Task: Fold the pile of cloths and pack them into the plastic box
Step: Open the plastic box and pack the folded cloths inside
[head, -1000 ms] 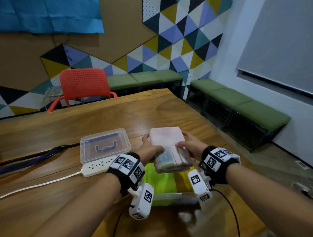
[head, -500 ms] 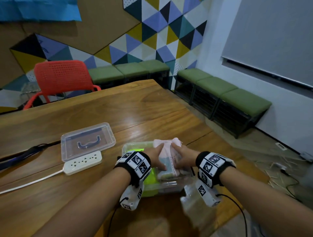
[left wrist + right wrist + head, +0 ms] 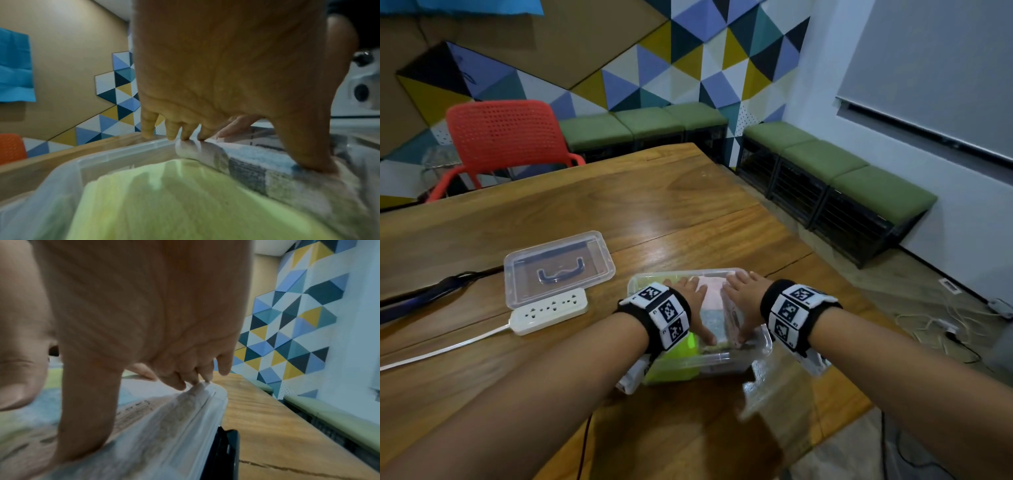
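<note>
A clear plastic box [image 3: 764, 346] stands on the wooden table near its front edge. Inside, a lime-green folded cloth [image 3: 674, 356] fills the left part. A stack of folded cloths [image 3: 710, 294], pink on top with blue and checked layers, sits in the right part. My left hand [image 3: 697, 308] lies on the stack's left side and my right hand [image 3: 743, 305] on its right side. In the left wrist view, straight fingers and the thumb press the checked cloth [image 3: 257, 165] down beside the green cloth [image 3: 174, 203]. The right wrist view shows my thumb and fingertips pressing the stack [image 3: 164, 410] against the box wall [image 3: 207, 408].
The box's clear lid [image 3: 558, 267] with a dark handle lies to the left, and a white power strip [image 3: 549, 310] with its cable sits right in front of it. A red chair [image 3: 503, 133] stands at the table's far side. Green benches line the walls.
A second ago both hands held the stack above the table. They brought it down into the box's right part and now press on it.
</note>
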Motion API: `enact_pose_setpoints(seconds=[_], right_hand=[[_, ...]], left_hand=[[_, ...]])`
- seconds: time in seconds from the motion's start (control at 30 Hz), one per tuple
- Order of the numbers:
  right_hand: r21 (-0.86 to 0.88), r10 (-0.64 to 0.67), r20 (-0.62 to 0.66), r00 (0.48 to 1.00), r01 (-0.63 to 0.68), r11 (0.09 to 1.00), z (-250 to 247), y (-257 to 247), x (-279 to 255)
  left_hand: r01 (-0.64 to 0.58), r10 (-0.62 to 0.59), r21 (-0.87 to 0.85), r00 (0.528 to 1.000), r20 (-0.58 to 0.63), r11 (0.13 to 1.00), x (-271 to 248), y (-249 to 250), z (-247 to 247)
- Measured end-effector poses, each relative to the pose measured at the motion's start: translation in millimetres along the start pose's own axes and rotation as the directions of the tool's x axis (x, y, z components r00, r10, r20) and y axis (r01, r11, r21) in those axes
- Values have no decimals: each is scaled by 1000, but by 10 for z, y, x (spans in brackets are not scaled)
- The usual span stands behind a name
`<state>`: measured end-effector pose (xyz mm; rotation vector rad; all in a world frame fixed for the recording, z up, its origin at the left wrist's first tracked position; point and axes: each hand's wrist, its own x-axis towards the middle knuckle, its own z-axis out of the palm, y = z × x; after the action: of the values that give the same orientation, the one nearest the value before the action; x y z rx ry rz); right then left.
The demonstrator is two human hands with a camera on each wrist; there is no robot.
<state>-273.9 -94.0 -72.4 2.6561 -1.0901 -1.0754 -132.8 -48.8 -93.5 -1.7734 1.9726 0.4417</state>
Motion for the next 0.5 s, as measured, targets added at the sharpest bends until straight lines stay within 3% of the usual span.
enact_pose_setpoints(seconds=[0.23, 0.33, 0.5], right_hand=[[-188, -68, 13, 998, 69, 980, 95, 76, 313], [-363, -35, 68, 997, 58, 930, 119, -24, 342], [-263, -45, 142, 989, 81, 961, 105, -204, 345]], left_hand=[[-26, 32, 247, 999, -23, 969, 436, -67, 308], [-97, 56, 349, 991, 124, 932, 572, -31, 332], [-146, 94, 400, 985, 147, 905, 792, 15, 548]])
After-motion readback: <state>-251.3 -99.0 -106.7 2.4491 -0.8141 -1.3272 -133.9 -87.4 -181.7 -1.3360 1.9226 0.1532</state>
